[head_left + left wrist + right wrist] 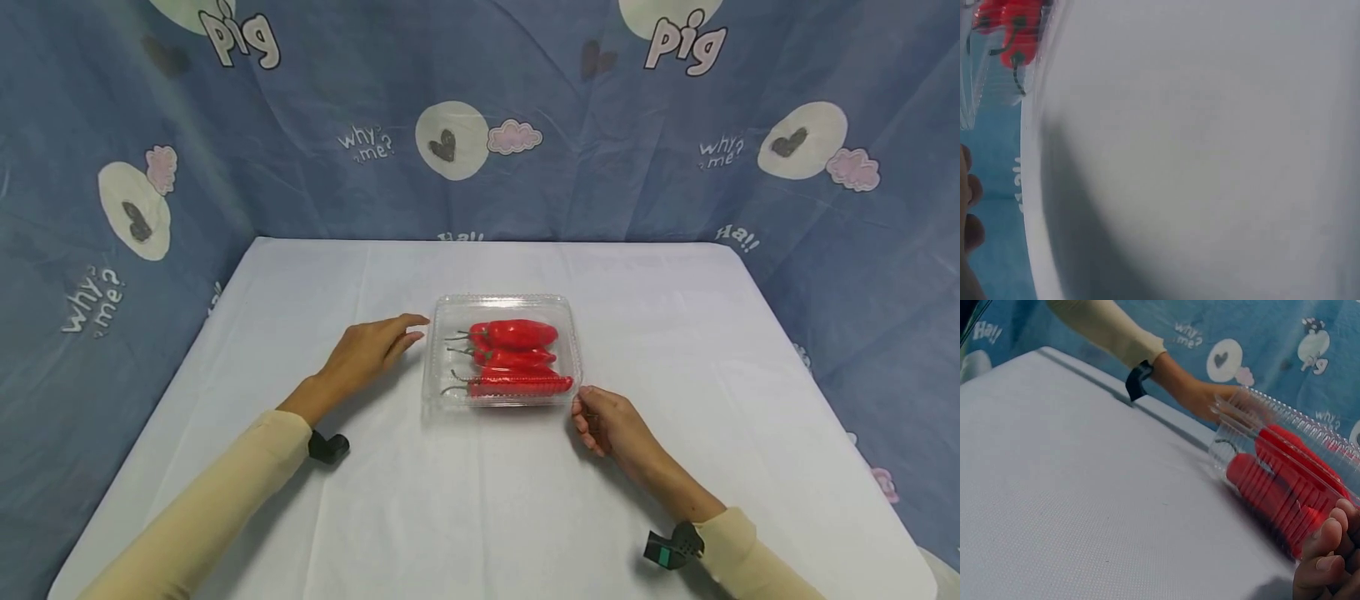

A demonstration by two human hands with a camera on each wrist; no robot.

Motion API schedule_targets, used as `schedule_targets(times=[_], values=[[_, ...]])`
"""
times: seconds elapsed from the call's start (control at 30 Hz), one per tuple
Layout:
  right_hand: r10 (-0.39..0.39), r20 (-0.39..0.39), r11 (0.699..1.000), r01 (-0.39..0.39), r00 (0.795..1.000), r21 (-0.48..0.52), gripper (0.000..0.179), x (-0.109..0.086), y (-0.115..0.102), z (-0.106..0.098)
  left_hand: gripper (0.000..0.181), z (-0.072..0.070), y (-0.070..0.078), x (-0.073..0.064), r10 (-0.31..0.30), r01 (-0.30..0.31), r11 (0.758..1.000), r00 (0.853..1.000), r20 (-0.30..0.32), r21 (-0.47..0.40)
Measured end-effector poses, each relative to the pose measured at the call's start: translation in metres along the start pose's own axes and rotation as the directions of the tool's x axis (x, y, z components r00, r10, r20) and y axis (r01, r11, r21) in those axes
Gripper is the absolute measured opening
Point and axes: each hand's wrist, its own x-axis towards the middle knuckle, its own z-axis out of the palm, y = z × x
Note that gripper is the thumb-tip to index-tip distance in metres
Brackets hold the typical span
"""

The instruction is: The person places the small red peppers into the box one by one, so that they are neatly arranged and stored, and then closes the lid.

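A clear plastic clamshell box (502, 307) with several red chili peppers (517, 358) inside sits on the white table. Its lid lies over the peppers. My left hand (375, 346) reaches to the box's left side, fingers extended and thumb apart, fingertips right by the rim. In the left wrist view, only part of the left hand (971, 206) shows at the edge. At the box's front right corner, my right hand (611, 425) pinches the rim between thumb and forefinger, the other fingers curled below. The right wrist view shows those curled fingers (1329, 540) close against the box.
A white cloth covers the table (480, 500). Blue printed fabric (480, 200) hangs behind it and along both sides. Each wrist wears a small black device, such as the left one (328, 448).
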Motion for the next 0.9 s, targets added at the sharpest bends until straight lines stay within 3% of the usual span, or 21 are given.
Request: schedule_targets(times=[0.1,0.17,0.23,0.3,0.4,0.47,0.53,0.63,0.7,0.77,0.83,0.9], values=[[0.001,-0.011,1.000,-0.001,1.000,0.002,0.036,-0.001,0.001,0.000,0.025,0.001,0.007,-0.005,-0.106,0.105,0.993,0.994,-0.014,-0.061],[0.000,-0.017,1.000,0.000,1.000,0.002,0.036,-0.001,0.000,0.001,0.025,0.000,0.014,-0.008,-0.192,0.188,0.974,0.981,-0.017,-0.127],[0.001,-0.023,1.000,-0.001,1.000,0.001,0.036,-0.002,0.000,0.001,0.033,-0.002,0.023,-0.012,-0.294,0.287,0.935,0.956,-0.001,-0.210],[0.003,-0.032,1.000,-0.003,0.999,-0.006,0.036,-0.002,-0.001,0.002,0.044,-0.004,0.033,-0.015,-0.404,0.399,0.869,0.914,0.044,-0.292],[0.013,-0.047,1.000,-0.014,0.999,-0.020,0.036,-0.002,-0.002,0.003,0.063,-0.009,0.048,-0.020,-0.531,0.563,0.716,0.823,0.201,-0.412],[0.022,-0.061,0.999,-0.024,0.998,-0.032,0.037,-0.003,-0.003,0.003,0.072,-0.013,0.058,-0.022,-0.576,0.667,0.573,0.741,0.346,-0.476],[0.031,-0.073,0.999,-0.034,0.997,-0.041,0.037,-0.003,-0.005,0.005,0.077,-0.016,0.069,-0.025,-0.574,0.743,0.421,0.663,0.481,-0.521],[0.037,-0.085,0.998,-0.041,0.996,-0.052,0.038,-0.004,-0.006,0.005,0.076,-0.018,0.085,-0.031,-0.544,0.807,0.224,0.569,0.617,-0.547],[0.032,-0.085,0.998,-0.037,0.996,-0.059,0.038,-0.004,-0.006,0.006,0.074,-0.018,0.094,-0.035,-0.522,0.817,0.142,0.542,0.659,-0.560],[0.026,-0.083,0.998,-0.031,0.996,-0.061,0.038,-0.004,-0.005,0.005,0.075,-0.017,0.102,-0.040,-0.500,0.817,0.082,0.529,0.685,-0.571],[0.022,-0.081,0.997,-0.028,0.996,-0.065,0.039,-0.004,-0.004,0.005,0.076,-0.015,0.109,-0.044,-0.481,0.809,0.032,0.528,0.700,-0.587],[0.027,-0.086,0.997,-0.032,0.996,-0.066,0.040,-0.004,-0.003,0.006,0.074,-0.012,0.114,-0.047,-0.457,0.793,0.000,0.542,0.706,-0.609]])
